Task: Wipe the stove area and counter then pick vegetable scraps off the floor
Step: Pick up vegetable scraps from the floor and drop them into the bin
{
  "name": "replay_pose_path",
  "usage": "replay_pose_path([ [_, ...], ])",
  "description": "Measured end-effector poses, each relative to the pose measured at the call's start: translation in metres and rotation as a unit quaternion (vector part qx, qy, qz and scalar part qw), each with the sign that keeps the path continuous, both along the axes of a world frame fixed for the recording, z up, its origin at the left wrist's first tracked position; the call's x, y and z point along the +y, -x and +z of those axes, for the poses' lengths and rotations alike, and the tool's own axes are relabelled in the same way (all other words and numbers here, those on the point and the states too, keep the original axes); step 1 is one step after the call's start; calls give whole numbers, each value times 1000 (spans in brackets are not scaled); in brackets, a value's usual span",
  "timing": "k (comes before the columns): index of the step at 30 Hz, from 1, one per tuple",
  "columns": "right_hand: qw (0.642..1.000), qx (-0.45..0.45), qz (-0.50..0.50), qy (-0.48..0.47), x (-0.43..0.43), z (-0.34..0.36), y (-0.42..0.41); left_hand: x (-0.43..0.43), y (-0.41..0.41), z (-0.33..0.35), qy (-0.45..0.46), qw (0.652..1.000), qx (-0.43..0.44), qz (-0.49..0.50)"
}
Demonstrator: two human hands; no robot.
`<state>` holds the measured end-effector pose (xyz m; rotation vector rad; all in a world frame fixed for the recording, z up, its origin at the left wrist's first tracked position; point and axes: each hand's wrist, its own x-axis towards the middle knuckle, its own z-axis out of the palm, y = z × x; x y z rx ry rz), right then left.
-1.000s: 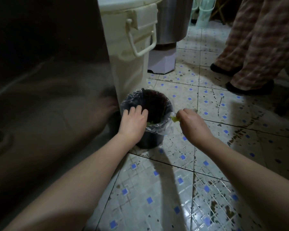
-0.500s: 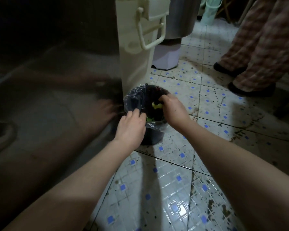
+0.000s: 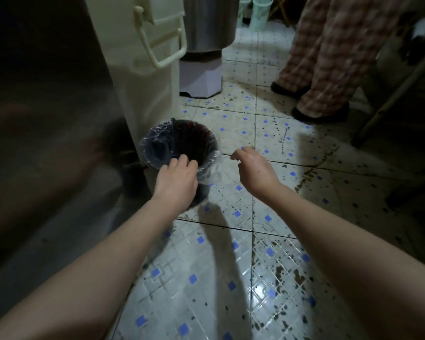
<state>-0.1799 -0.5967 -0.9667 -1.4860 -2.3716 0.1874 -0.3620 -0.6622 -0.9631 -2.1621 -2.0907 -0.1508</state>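
A small dark waste bin [image 3: 157,141] lined with a clear plastic bag stands on the tiled floor beside a tall cream container. My left hand [image 3: 177,179] rests on the bin's near rim, fingers curled over the bag's edge. My right hand [image 3: 252,168] hovers just right of the bin, above the floor, fingers loosely curled and holding nothing. No vegetable scrap shows in either hand; the inside of the bin is too dark to make out.
The tall cream container [image 3: 142,77] with a handle stands behind the bin. A steel pot on a lilac stand [image 3: 201,79] lies further back. Another person's legs in checked trousers [image 3: 322,69] stand at the right. The floor tiles [image 3: 231,266] are stained.
My right hand carried a green scrap over the bin, let it go inside and drew back to the right. My left hand stayed on the rim.
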Motion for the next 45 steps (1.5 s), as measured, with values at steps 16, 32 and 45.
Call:
replay_pose_path([
  [16,995,103,-7,-7,11,10,65,-28,41,-14,22,999,10,38],
  [32,994,110,2,13,20,-10,80,-24,40,-21,7,999,-16,41],
  [45,996,93,-16,5,-3,-12,28,-18,2,-10,-4,1000,21,-7],
])
